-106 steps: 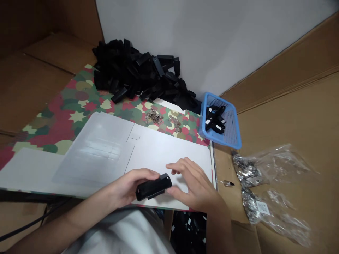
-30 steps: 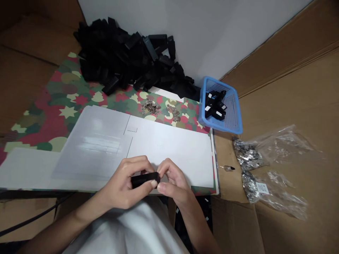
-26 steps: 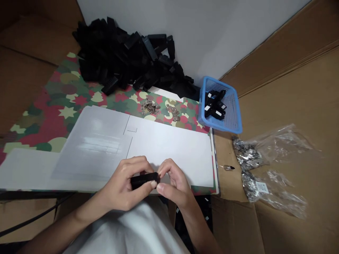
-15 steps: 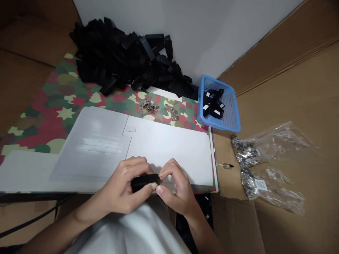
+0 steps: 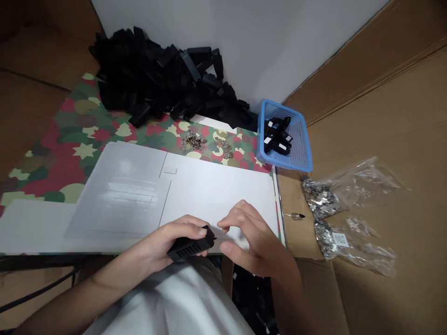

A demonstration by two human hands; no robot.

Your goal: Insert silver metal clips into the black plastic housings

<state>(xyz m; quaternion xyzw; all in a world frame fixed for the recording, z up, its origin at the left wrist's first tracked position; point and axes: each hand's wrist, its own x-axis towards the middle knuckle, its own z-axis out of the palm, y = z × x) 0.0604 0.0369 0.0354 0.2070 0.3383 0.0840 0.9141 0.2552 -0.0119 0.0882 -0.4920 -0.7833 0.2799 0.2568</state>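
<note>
A black slotted plastic case [image 5: 190, 246] is gripped in my left hand [image 5: 171, 239], the thumb lying along its upper side. The case is tilted, and a small prong sticks out at its right end. Just right of that end, my right hand [image 5: 251, 239] hovers apart from it, thumb and forefinger spread with nothing visible between them. Under both hands lies white paper [image 5: 216, 186] near the table's front edge. Two small heaps of metal parts, the left heap [image 5: 194, 140] and the right heap [image 5: 223, 147], rest beyond the paper.
A large pile of black plastic cases [image 5: 150, 74] lies against the wall. At the back right stands a blue basket [image 5: 303, 139] holding several black pieces with white labels. Bags of metal parts, one upper [image 5: 319, 197] and one lower [image 5: 324, 237], lie right beside a dark-tipped object [image 5: 297, 216].
My right hand has drawn away to the right from the case's end and its fingers have parted. My left hand has turned the case, so its slotted side now shows.
</note>
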